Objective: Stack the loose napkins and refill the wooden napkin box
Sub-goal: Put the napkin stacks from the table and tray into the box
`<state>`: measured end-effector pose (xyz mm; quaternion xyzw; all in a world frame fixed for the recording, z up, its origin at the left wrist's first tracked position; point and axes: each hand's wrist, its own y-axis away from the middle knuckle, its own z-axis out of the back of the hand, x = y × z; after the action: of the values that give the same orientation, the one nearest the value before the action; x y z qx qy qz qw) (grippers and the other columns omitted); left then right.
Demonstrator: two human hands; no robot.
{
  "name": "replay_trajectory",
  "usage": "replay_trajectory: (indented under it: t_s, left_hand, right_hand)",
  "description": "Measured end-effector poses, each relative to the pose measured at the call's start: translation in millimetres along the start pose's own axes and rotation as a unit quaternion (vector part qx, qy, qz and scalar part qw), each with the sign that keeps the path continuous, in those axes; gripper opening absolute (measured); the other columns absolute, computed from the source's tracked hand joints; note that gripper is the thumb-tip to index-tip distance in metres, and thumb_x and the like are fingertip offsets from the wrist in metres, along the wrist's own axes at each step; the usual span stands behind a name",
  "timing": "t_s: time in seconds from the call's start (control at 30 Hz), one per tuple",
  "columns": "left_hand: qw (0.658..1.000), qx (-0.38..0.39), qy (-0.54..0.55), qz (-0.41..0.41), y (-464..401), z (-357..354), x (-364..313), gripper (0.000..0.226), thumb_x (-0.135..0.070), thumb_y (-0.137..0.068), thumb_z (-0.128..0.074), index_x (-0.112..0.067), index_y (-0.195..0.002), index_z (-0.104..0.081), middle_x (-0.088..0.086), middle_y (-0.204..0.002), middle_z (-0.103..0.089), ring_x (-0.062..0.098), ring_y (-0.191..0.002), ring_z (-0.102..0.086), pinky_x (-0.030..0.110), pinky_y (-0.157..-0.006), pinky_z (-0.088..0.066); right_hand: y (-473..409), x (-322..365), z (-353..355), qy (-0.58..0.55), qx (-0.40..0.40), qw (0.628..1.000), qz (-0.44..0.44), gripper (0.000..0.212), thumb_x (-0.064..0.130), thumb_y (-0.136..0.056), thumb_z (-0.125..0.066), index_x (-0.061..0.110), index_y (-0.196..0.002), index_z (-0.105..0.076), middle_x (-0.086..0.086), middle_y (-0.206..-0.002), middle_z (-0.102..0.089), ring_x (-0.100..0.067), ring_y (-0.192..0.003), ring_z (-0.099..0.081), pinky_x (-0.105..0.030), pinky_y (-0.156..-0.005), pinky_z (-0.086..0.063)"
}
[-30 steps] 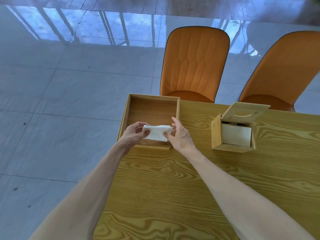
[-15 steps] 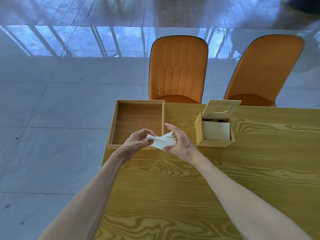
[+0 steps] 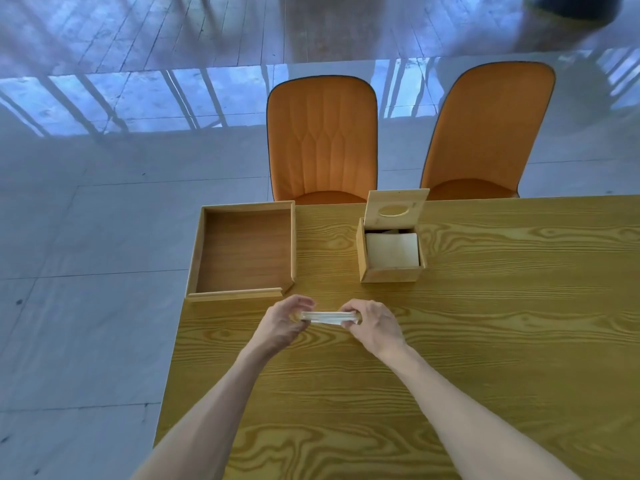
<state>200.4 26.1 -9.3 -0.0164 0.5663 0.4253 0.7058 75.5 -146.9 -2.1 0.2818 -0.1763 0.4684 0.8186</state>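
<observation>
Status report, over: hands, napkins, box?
Left hand, right hand grip napkin stack at its ends. Napkin box open, partly filled. Nothing blocks path.

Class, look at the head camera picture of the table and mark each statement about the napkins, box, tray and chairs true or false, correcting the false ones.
1. Both hands hold the napkin stack. True: the left hand and right hand grip its ends.
2. The napkin box has its lid closed. False: the lid is tipped up and open.
3. The wooden tray is full of napkins. False: it shows only bare wood inside.
4. Two orange chairs stand behind the table. True.
5. The box already holds napkins. True.
</observation>
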Motion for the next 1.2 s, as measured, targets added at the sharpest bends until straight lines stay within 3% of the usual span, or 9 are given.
replay_trajectory:
  t_s: [0.1,0.17,0.27,0.37,0.5,0.67,0.9,1.03,1.2]
  left_hand:
    - [0.999,-0.019,-0.012,0.037,0,-7,2,0.021,-0.013,-0.084,-0.074,-0.028,-0.098,-0.074,-0.004,-0.101,-0.075,0.016,-0.093,-0.070,0.033,-0.079,-0.055]
    - [0.999,-0.030,0.003,0.044,-3,-8,-5,0.014,-0.018,-0.085,-0.075,-0.023,-0.098,-0.075,-0.004,-0.093,-0.076,0.013,-0.085,-0.069,0.024,-0.069,-0.052]
    - [0.997,-0.033,0.056,0.039,-8,-8,-27,0.021,-0.023,-0.085,-0.076,-0.015,-0.104,-0.072,-0.006,-0.090,-0.074,0.006,-0.082,-0.068,0.009,-0.066,-0.047]
    - [0.994,-0.038,0.095,0.025,-13,-11,-52,0.029,-0.028,-0.084,-0.076,-0.014,-0.109,-0.069,-0.003,-0.097,-0.075,0.003,-0.089,-0.069,0.007,-0.068,-0.050]
    - [0.991,-0.047,0.128,0.012,-24,-23,-82,0.023,-0.028,-0.087,-0.073,-0.017,-0.107,-0.069,-0.005,-0.096,-0.075,0.006,-0.088,-0.069,0.017,-0.071,-0.055]
    - [0.987,-0.065,0.148,-0.001,-44,-46,-112,0.018,-0.030,-0.089,-0.071,-0.022,-0.104,-0.068,-0.002,-0.098,-0.075,0.011,-0.089,-0.069,0.029,-0.078,-0.057]
    - [0.983,-0.098,0.153,0.017,-75,-66,-143,0.026,-0.029,-0.089,-0.072,-0.013,-0.109,-0.068,0.006,-0.101,-0.075,0.018,-0.087,-0.071,0.028,-0.071,-0.059]
    - [0.978,-0.156,0.129,0.040,-93,-73,-145,0.024,-0.033,-0.087,-0.073,-0.018,-0.105,-0.071,0.004,-0.099,-0.076,0.021,-0.091,-0.073,0.042,-0.085,-0.059]
    - [0.976,-0.195,0.080,0.052,-101,-76,-142,0.016,-0.038,-0.086,-0.071,-0.027,-0.098,-0.072,-0.004,-0.096,-0.076,0.017,-0.089,-0.073,0.044,-0.086,-0.058]
  right_hand:
    - [1,-8,2,-0.024,-0.011,1.000,-0.008,0.022,0.023,-0.090,-0.068,0.023,-0.112,-0.071,0.001,-0.106,-0.074,-0.017,-0.095,-0.066,-0.028,-0.079,-0.050]
    - [-1,-14,8,-0.047,-0.025,0.998,-0.015,0.022,0.024,-0.090,-0.068,0.023,-0.111,-0.072,0.003,-0.102,-0.073,-0.017,-0.094,-0.066,-0.026,-0.074,-0.047]
    - [-5,-23,23,-0.092,-0.052,0.994,-0.020,0.025,0.027,-0.088,-0.071,0.021,-0.112,-0.072,0.006,-0.102,-0.074,-0.013,-0.094,-0.067,-0.022,-0.074,-0.047]
    - [-8,-34,43,-0.164,-0.074,0.983,-0.031,0.027,0.030,-0.085,-0.074,0.022,-0.111,-0.072,0.009,-0.100,-0.074,-0.005,-0.090,-0.068,-0.022,-0.079,-0.055]
    - [-8,-48,73,-0.262,-0.114,0.957,-0.046,0.029,0.029,-0.083,-0.077,0.020,-0.110,-0.071,0.009,-0.095,-0.073,-0.001,-0.088,-0.069,-0.008,-0.073,-0.051]
    - [-15,-67,103,-0.285,-0.157,0.944,-0.050,0.030,0.028,-0.085,-0.077,0.011,-0.109,-0.071,0.004,-0.096,-0.073,-0.009,-0.089,-0.069,-0.022,-0.081,-0.056]
    - [-35,-79,129,-0.292,-0.208,0.930,-0.081,0.025,0.031,-0.086,-0.074,0.013,-0.104,-0.074,0.007,-0.087,-0.071,-0.007,-0.081,-0.066,-0.009,-0.067,-0.048]
    - [-52,-78,132,-0.272,-0.232,0.928,-0.107,0.032,0.036,-0.088,-0.072,0.012,-0.109,-0.073,0.003,-0.094,-0.073,-0.005,-0.080,-0.064,-0.008,-0.066,-0.044]
    - [-68,-82,126,-0.229,-0.232,0.938,-0.122,0.037,0.041,-0.090,-0.067,0.010,-0.111,-0.073,-0.004,-0.102,-0.076,-0.008,-0.082,-0.063,-0.016,-0.068,-0.046]
